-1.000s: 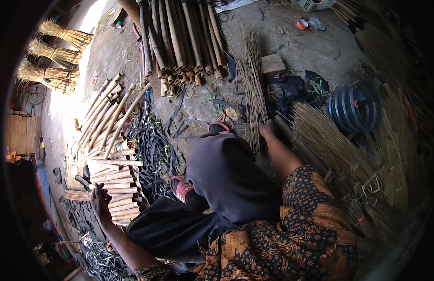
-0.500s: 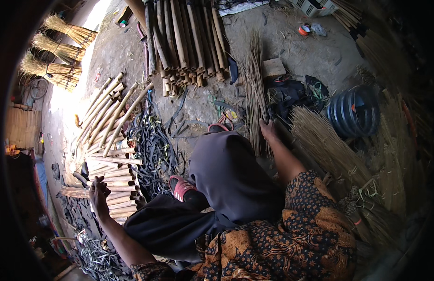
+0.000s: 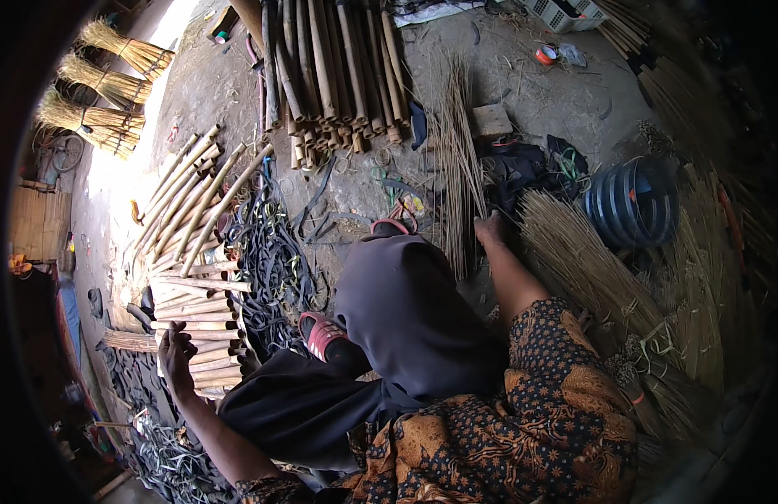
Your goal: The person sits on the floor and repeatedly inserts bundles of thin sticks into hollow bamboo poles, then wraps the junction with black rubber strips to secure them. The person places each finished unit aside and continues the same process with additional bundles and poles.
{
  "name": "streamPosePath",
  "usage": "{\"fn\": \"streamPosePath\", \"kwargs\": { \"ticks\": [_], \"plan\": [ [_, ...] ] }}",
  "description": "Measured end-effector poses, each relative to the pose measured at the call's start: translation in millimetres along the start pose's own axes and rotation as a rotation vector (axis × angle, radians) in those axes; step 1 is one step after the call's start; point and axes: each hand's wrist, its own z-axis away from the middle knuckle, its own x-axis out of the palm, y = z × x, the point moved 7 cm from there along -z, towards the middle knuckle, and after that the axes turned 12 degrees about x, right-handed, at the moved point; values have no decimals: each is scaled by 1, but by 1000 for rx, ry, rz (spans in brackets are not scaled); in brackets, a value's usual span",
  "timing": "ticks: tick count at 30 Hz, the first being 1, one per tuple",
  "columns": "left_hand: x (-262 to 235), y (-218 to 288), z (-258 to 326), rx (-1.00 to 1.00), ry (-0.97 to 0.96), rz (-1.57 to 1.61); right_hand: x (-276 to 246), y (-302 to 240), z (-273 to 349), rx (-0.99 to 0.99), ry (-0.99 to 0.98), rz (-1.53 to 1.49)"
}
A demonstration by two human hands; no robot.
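My right hand is closed at the edge of a loose spread of long thin sticks on the ground ahead. A few stick ends reach into its fingers. At the left, my left hand is raised with curled fingers in front of a row of short bamboo tubes. Whatever those fingers may hold is too small to make out. A bundle of thin brown sticks lies just left of that hand, and I cannot tell whether they touch.
Long bamboo poles are stacked ahead, with more bamboo lengths at the left. Black rubber strips lie tangled beside them. At the right are a large bundle of thin sticks and a ribbed blue container.
My right hand has shifted slightly right, and some thin sticks now slant toward it. My left hand has moved very little. The view has shifted slightly.
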Motion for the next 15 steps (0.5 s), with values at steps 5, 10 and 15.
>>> {"fn": "streamPosePath", "kwargs": {
  "ticks": [5, 10, 15],
  "plan": [
    [2, -5, -4, -45, -42, -11, 37, -4, -38, 40, 20, -82],
    [10, -1, -13, -40, -53, -54, 47, -11, -46, 79, -77, -88],
    [16, 3, -14, -36, -35, -87, 42, -14, -31, 111, -165, -233]
  ]
}}
